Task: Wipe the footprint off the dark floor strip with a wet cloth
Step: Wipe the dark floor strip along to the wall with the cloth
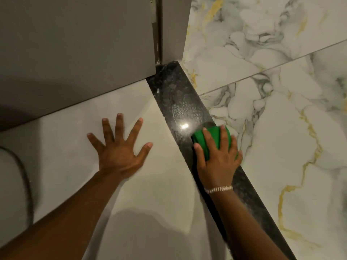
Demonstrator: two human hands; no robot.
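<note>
The right hand (217, 158) presses a folded green cloth (212, 136) flat onto the dark floor strip (169, 87); the left hand (120, 147), open and splayed, braces on pale tile. The footprint (178, 107) lies just beyond the cloth: push forward with firm, even pressure.

The left hand (120, 147) lies palm down and flat, its five fingers spread wide and pointing toward 12 o'clock, the thumb angled toward 2 o'clock, while its bare forearm runs back toward 7 o'clock out of the lower left corner. The right hand (217, 156) sits at 3 o'clock from the left one, well apart, palm down with fingers slightly fanned and pressed over a green cloth (214, 136). Its wrist carries a pale bracelet (218, 189), and its forearm leads away toward 5 o'clock.
</note>
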